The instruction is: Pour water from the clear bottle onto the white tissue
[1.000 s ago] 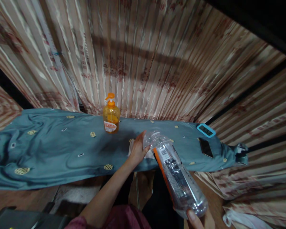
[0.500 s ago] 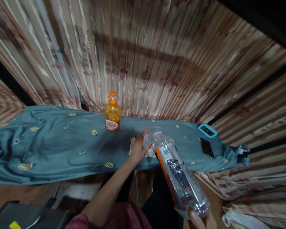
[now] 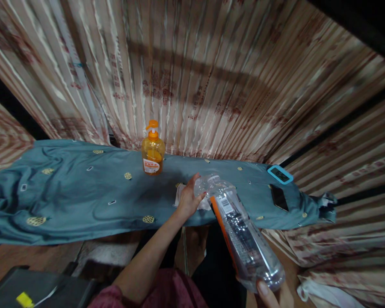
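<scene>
A large clear plastic bottle (image 3: 244, 231) with an orange-edged, barcoded label slants across my front, its base toward me at the lower right. My right hand (image 3: 271, 295) grips that base, thumb on top; the other fingers are mostly hidden. At the upper end, my left hand (image 3: 190, 200) is closed around the bottle's clear top (image 3: 202, 185); whether that is a separate cap I cannot tell. A white tissue or cloth (image 3: 204, 204) lies under this hand. Beyond it an orange pump bottle (image 3: 152, 156), partly filled, stands upright on the cloth-covered table (image 3: 83, 184).
On the right end of the table lie a blue-framed digital clock (image 3: 280, 174) and a dark phone (image 3: 279, 197). A striped curtain (image 3: 186, 85) hangs right behind the table. At the lower left is a dark case (image 3: 51, 286) with a yellow tag.
Both hands keep the same hold on the clear bottle. The view has shifted very slightly; nothing else has visibly moved.
</scene>
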### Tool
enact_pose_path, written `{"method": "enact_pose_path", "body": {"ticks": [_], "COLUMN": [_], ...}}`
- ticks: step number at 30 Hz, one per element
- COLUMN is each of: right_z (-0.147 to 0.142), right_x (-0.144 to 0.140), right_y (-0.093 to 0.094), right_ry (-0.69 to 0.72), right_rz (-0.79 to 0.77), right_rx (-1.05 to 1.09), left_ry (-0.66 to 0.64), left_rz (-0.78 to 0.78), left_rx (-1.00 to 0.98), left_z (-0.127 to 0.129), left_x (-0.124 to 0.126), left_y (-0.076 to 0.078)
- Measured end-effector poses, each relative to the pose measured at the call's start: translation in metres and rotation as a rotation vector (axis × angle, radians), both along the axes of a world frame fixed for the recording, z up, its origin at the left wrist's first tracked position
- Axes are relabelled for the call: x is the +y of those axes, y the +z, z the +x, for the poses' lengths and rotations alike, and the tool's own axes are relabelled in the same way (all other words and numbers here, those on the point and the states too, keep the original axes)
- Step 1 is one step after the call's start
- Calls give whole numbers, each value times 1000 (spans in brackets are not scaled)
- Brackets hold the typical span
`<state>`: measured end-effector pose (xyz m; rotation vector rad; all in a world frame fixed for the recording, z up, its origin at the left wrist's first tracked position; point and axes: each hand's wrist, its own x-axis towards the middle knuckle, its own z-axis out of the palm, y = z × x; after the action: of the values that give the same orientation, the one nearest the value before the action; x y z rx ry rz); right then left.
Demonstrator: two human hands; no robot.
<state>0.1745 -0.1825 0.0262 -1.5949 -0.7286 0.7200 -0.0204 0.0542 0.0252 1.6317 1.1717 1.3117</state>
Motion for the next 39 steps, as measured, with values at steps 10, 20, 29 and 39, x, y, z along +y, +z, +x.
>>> {"method": "enact_pose_path", "body": {"ticks": [10, 20, 29, 39], "right_z": [1, 1, -8, -10], "right_x": [-1, -2, 0, 2], "right_y": [-4, 2, 11, 13], "right_ry": [1, -23, -28, -75], "right_rz": [-11, -40, -21, -62], "right_rx": [46, -18, 17, -4], "left_ry": [3, -13, -23, 5], "left_rz": [14, -10, -22, -3], "left_rx": [39, 24, 6, 16], "left_z": [0, 0, -1, 0], "left_x": [0, 0, 0, 0], "left_y": [-1, -2, 0, 0]}}
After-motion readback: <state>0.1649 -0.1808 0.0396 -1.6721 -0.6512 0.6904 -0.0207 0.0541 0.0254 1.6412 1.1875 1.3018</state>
